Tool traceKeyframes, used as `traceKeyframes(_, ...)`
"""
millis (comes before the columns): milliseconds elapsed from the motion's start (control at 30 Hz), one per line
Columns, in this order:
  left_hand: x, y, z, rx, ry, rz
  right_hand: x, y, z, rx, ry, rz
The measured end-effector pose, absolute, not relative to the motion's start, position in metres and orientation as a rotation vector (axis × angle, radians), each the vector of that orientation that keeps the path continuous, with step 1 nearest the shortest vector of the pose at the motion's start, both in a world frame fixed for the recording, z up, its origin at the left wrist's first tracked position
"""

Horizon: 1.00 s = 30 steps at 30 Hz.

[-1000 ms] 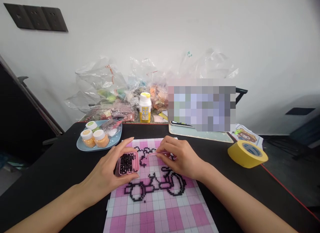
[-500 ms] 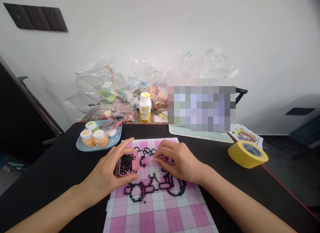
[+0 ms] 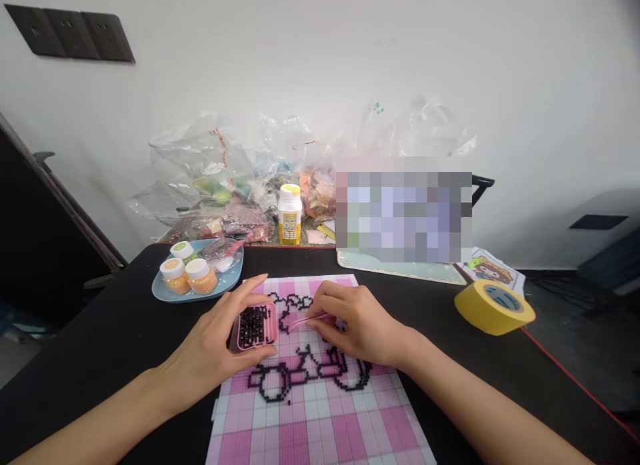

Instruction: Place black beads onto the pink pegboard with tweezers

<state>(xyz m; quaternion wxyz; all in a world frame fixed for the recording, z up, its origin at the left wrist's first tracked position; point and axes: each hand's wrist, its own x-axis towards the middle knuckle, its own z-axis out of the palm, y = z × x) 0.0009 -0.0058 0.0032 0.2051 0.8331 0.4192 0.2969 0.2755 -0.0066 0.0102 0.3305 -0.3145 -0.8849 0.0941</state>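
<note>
We log two bare hands at work in the lower middle of the frame. Left hand: closed around a small pink box, thumb along the lower edge, fingers along the upper and far side. We see loose black beads filling most of the box, with a bare pink ribbed strip at its right. The box sits over the left edge of the pegboard; whether it touches the board, we cannot tell.

Right hand: thumb and fingertips pinched together on pink tweezers, right of the box. We note the tips pointing left and down, near a short bead line in the upper part of the board — too small to tell whether a bead is gripped. Below both hands, a bead outline with two rounded loops crosses the pink-and-white checks; the right hand covers part of the beadwork.

Surroundings: the board lies on a black table. At left we record a blue plate bearing lidded jars; upper centre, a white-and-yellow bottle; at right, a yellow tape roll.
</note>
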Motion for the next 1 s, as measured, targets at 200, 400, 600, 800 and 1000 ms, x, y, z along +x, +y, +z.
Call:
traceKeyframes(200, 0.001, -0.0057, 0.0033, 2.321, 1.166, 0.818, 0.2752, -0.0068, 0.0089, -0.804, -2.321, 0.245)
traceKeyframes(400, 0.0001, -0.0054, 0.0029, 2.314, 1.177, 0.806, 0.277, -0.0057, 0.0089, -0.86, -2.283, 0.204)
traceKeyframes(600, 0.0006, -0.006, 0.0042, 2.305, 1.183, 0.799, 0.2778, -0.0049, 0.0092, -0.831, -2.293, 0.248)
traceKeyframes(800, 0.0019, -0.0071, 0.0053, 2.276, 1.191, 0.803, 0.2785, -0.0045, 0.0089, -0.825, -2.296, 0.263)
traceKeyframes(1000, 0.0023, -0.0076, 0.0045, 2.276, 1.181, 0.832, 0.2829, -0.0017, 0.0088, -0.83, -2.299, 0.233)
